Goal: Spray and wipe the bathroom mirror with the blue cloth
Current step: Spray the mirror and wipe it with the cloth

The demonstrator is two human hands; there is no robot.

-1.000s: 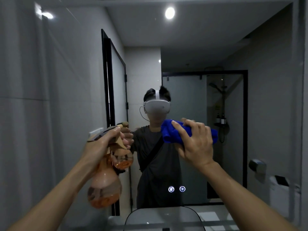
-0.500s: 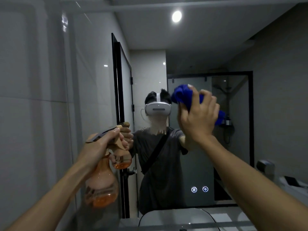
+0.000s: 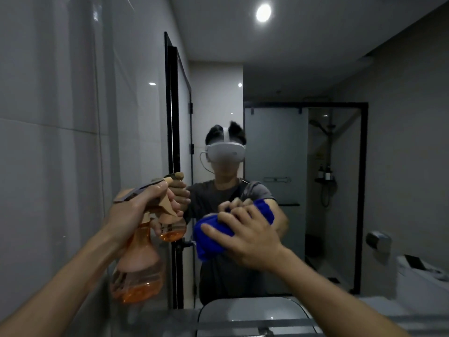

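Observation:
The bathroom mirror [image 3: 279,69] fills the wall ahead and reflects a person in a white headset. My right hand [image 3: 245,235] presses a bunched blue cloth [image 3: 211,237] flat against the glass at chest height, fingers spread over it. My left hand [image 3: 136,210] grips the trigger head of an orange translucent spray bottle [image 3: 138,271], held upright close to the mirror's left part. A little orange liquid sits in the bottle's base. Both hands and the bottle show again as reflections.
A grey tiled wall [image 3: 48,142] runs along the left. A white washbasin [image 3: 250,314] lies below the mirror at the bottom middle. Reflected behind are a black-framed shower screen, a toilet-paper holder and a toilet at the lower right.
My right hand has swept the blue cloth from head height down and left to chest height on the glass. My left hand with the bottle has stayed nearly still.

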